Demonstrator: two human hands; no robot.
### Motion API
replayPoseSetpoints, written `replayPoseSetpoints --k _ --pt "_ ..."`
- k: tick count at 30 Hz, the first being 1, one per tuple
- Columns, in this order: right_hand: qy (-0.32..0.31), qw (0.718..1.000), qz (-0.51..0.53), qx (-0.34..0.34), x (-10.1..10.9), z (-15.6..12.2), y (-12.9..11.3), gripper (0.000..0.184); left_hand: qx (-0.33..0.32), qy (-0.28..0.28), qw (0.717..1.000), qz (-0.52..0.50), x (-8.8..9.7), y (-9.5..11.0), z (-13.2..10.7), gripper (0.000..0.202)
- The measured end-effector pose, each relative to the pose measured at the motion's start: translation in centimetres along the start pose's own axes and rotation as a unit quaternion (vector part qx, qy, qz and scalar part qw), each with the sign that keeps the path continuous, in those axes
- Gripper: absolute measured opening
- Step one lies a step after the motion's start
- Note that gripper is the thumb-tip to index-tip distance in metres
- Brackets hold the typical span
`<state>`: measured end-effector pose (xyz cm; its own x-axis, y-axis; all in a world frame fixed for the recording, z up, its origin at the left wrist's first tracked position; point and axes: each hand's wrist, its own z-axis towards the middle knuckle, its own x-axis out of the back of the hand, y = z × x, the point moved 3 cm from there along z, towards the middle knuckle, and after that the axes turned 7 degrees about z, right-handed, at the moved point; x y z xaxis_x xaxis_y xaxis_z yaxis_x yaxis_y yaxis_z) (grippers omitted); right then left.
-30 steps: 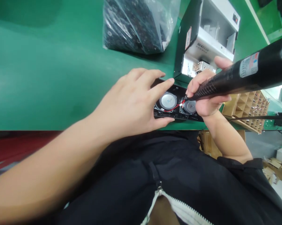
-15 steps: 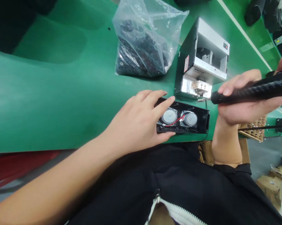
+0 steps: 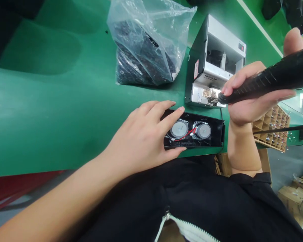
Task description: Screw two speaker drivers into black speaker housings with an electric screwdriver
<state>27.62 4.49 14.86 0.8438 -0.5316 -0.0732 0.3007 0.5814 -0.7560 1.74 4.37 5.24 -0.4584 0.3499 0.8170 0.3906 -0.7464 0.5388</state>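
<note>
My left hand [image 3: 143, 134] grips the left part of a black speaker housing [image 3: 215, 132], thumb along its near edge and fingers over its far edge. Two round grey speakers, a larger speaker [image 3: 179, 129] and a smaller speaker [image 3: 203, 131], sit inside, with red and black wires between them. My right hand [image 3: 249, 101] is wrapped around a black electric screwdriver [image 3: 267, 79], held slanting. Its tip end is at the front pick-up block [image 3: 212, 95] of a silver and black screw feeder [image 3: 220, 72]; whether a screw is on the bit cannot be made out.
A clear plastic bag [image 3: 143, 64] of small dark parts stands left of the feeder on the green table [image 3: 53, 117]. To the right is a cardboard divider tray [image 3: 271, 126] with wired pieces, crossed by a black cable. Cardboard boxes [image 3: 294, 201] lie on the floor.
My right hand has brought the screwdriver left and slightly up, its tip now at the feeder's front block. My left hand stays on the housing. The whole view has shifted slightly.
</note>
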Motion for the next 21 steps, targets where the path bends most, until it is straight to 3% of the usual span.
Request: replayPoseSetpoints --k 3,5,10,13,17,19,21 --pt "-0.005 0.998 0.06 0.033 -0.6 -0.1 -0.7 0.071 -0.01 0.028 1.0 -0.008 -0.4 -0.2 -0.2 0.098" --pt "0.007 0.995 0.079 0.059 -0.4 -0.5 -2.6 0.06 -0.017 0.039 0.999 -0.005 -0.6 -0.2 -0.3 0.101" --pt "-0.019 0.995 0.06 -0.075 0.8 -3.1 -8.7 0.044 -0.02 0.033 0.999 0.012 -0.6 0.0 -0.2 0.106" --pt "-0.017 0.996 0.054 -0.074 1.2 -5.4 -10.6 0.053 -0.017 0.034 0.999 0.017 -0.4 0.2 0.0 0.107" --pt "-0.02 0.993 0.08 -0.081 0.9 -8.6 -9.3 0.056 -0.03 0.034 0.998 0.045 -0.1 0.4 0.2 0.113" --pt "-0.031 0.992 0.103 -0.063 0.6 -9.6 -8.1 0.068 -0.036 0.025 0.998 0.05 0.1 0.4 0.3 0.115" --pt "-0.033 0.991 0.129 0.001 0.5 -10.2 -7.3 0.087 -0.039 0.018 0.998 0.045 0.3 0.4 0.4 0.116"
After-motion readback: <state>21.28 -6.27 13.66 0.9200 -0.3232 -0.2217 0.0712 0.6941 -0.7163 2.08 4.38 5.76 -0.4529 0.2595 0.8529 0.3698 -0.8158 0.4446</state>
